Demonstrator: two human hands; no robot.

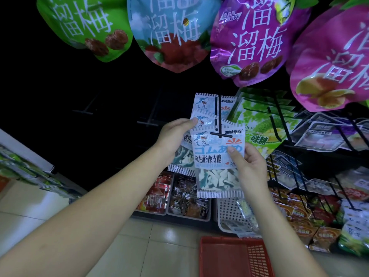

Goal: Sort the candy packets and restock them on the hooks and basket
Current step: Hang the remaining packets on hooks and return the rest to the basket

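Our two bare arms reach out from the bottom of the view, and they are the closest things we see. Big plum candy bags hang along the top: a green bag (83, 27), a light blue bag (171, 31), a purple bag (253, 41) and a pink bag (331, 62).

Down on the tiled floor (60, 222) sits a red basket (235, 256), close to our right arm. Just behind it is a white basket (229, 214) with a few small packets inside. Left of that, two grey bins (173, 194) hold dark and red snack packs.

To the right, green durian candy packets (259, 120) hang on a hook, and grey packets hang farther right.

In the middle, shark gummy packets (217, 154) hang on a black hook (218, 118). They have a little shark picture on top and white and blue gummies showing through a clear window. The front packet sits at the tip of the hook, by the short cross bar.

Our right hand (249, 166) pinches the front packet, with the thumb pressed on its face and the fingers behind it. Our left hand (175, 136) grips the left edge of the packets behind, thumb on top.
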